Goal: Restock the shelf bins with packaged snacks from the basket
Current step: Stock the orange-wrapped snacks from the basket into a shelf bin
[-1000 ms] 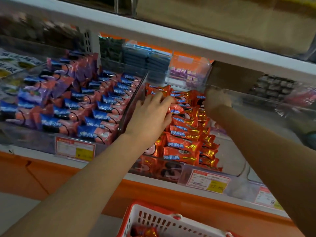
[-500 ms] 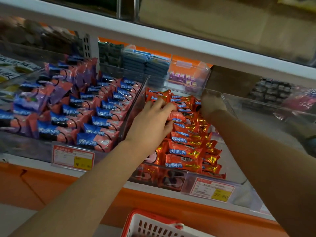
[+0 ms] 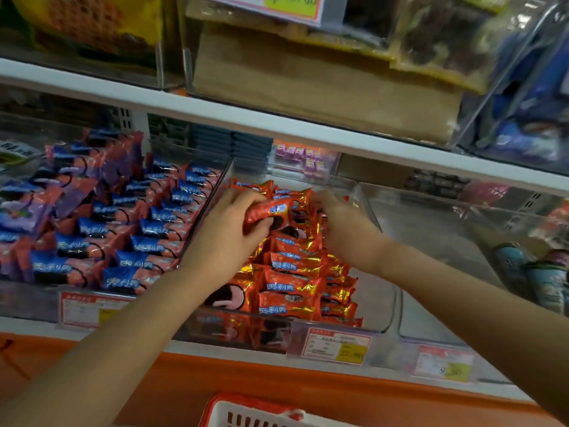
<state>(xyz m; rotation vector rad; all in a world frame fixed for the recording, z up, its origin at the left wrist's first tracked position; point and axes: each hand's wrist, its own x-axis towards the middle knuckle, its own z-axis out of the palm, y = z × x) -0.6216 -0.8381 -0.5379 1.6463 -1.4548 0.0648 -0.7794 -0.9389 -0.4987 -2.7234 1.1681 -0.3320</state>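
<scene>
1. Our left hand [image 3: 226,232] reaches into the clear plastic shelf bin [image 3: 374,217] near the middle of the view. Its fingers curl round one red-orange foil snack packet [image 3: 269,211], held just above the stack.
2. That packet lies crosswise at the 12 o'clock end of the rows of red-and-gold packets [image 3: 289,285], which fill the left part of the bin.
3. Our right hand [image 3: 341,226] comes in from 4 o'clock. Its fingers lie at the 3 o'clock end of the held packet, among the rear packets. The blur there means we cannot tell whether they pinch anything or only touch.
4. Just beside the bin at 9 o'clock, a second clear bin holds blue-and-pink packets [image 3: 147,229].
5. The red-rimmed plastic basket with a white slotted wall [image 3: 246,414] sits at 6 o'clock, below the orange shelf front [image 3: 277,383].
6. A white-and-yellow price label [image 3: 335,346] hangs on the bin's front wall, at 5 o'clock of the stack.
</scene>
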